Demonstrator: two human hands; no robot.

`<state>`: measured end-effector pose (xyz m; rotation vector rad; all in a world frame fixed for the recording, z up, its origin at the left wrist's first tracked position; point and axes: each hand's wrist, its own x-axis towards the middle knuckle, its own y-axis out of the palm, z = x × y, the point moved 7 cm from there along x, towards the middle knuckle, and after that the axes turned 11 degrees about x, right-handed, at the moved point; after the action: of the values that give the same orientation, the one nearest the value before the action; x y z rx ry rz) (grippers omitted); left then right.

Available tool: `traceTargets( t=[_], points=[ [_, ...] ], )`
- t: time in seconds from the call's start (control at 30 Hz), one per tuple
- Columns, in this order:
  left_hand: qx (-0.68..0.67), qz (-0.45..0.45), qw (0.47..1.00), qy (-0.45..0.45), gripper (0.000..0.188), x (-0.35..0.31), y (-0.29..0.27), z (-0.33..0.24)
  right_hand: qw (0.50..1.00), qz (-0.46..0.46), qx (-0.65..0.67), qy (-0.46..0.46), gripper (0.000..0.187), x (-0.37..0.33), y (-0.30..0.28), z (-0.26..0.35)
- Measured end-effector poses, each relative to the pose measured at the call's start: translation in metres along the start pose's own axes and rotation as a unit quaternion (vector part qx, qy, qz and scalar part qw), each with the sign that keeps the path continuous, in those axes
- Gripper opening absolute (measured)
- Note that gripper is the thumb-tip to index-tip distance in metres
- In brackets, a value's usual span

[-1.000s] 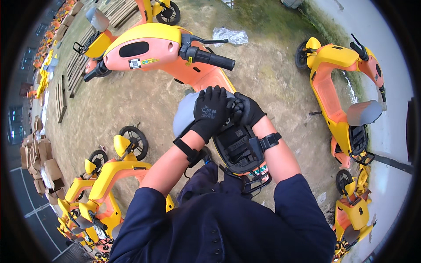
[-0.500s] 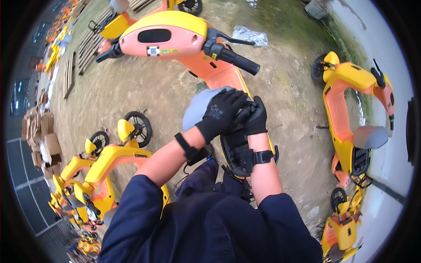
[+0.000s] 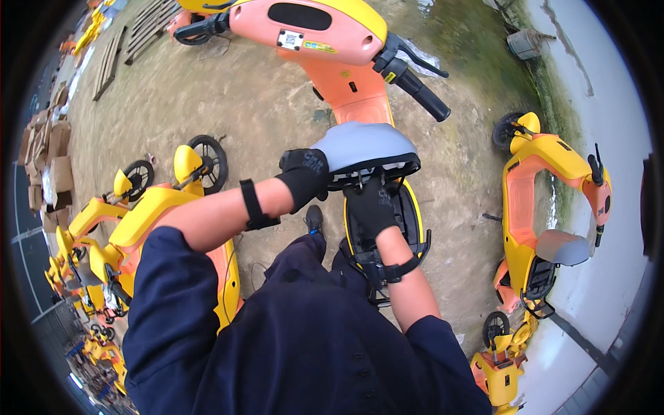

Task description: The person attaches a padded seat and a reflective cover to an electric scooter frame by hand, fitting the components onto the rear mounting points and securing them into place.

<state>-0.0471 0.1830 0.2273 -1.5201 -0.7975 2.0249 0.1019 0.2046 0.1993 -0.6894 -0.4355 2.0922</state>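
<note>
With my black-gloved left hand (image 3: pixel 305 176) clamped on the raised padded grey scooter seat (image 3: pixel 364 146) and my right hand (image 3: pixel 370 207) reaching beneath it, grasp hidden, I judge a slip could drop the seat onto those fingers.

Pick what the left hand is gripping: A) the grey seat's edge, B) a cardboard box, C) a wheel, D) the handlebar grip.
A: the gloved left hand clasps the left edge of the raised grey seat, while the right hand reaches beneath it.
</note>
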Motion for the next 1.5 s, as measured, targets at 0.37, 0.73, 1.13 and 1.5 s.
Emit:
traceTargets(
  t=[0.37,0.73,1.13,1.5],
  points=[
    [-0.079,-0.060,0.994,0.046,0.015,-0.003,0.027,0.004,0.978,0.072,-0.159,0.115,0.047,0.025,0.031,-0.005],
    [0.018,-0.120,0.951,0.284,0.013,-0.014,0.011,0.009,0.955,0.090,-0.265,0.095,0.051,0.051,0.066,-0.053],
    [-0.040,-0.054,0.987,0.149,0.026,0.001,0.020,0.038,0.905,0.230,-0.354,0.055,0.045,0.041,0.053,-0.008],
    [-0.359,0.164,0.918,0.035,0.026,0.024,0.040,0.037,0.945,0.144,-0.291,0.037,0.045,0.060,0.058,-0.039]
  ],
)
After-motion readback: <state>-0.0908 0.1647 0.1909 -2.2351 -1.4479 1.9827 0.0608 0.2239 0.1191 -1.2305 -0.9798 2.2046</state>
